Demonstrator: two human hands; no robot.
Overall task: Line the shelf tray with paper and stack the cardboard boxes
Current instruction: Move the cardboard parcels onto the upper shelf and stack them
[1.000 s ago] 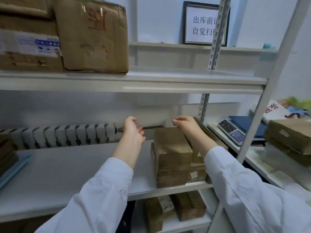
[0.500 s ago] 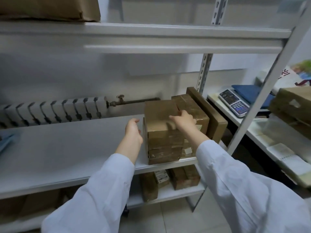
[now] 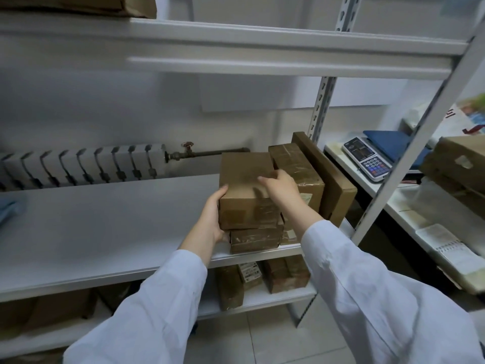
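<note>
At the far left of the white metal shelf (image 3: pixel 105 232) lies a piece of blue cloth (image 3: pixel 10 208). Behind the shelf, against the wall, stands a white ribbed radiator (image 3: pixel 78 166). From its right end a dark pipe with a small valve (image 3: pixel 187 151) runs to the right.

At the right end of the shelf stands a stack of two boxes. The left hand (image 3: pixel 212 219), in a white sleeve, grips the left side of the plain brown upper cardboard box (image 3: pixel 244 206), with the thumb at its top front corner and the palm flat against its side. This box sits on the taped brown lower cardboard box (image 3: pixel 256 239), shifted a little to the left over it. The right hand (image 3: pixel 280 185) rests on top of the upper cardboard box with its fingers stretched towards the left, not wrapped around anything; it is a little blurred.

Just beside this stack is a brown box covered with clear tape (image 3: pixel 299 169), and next to it a flat brown carton (image 3: pixel 328 179) stands on its edge. On the lower shelf are more brown boxes (image 3: pixel 286 274). Further right, on a side table, lie a white electronic scale with a keypad (image 3: pixel 367 158) and a dark blue folder (image 3: pixel 393 143).
</note>
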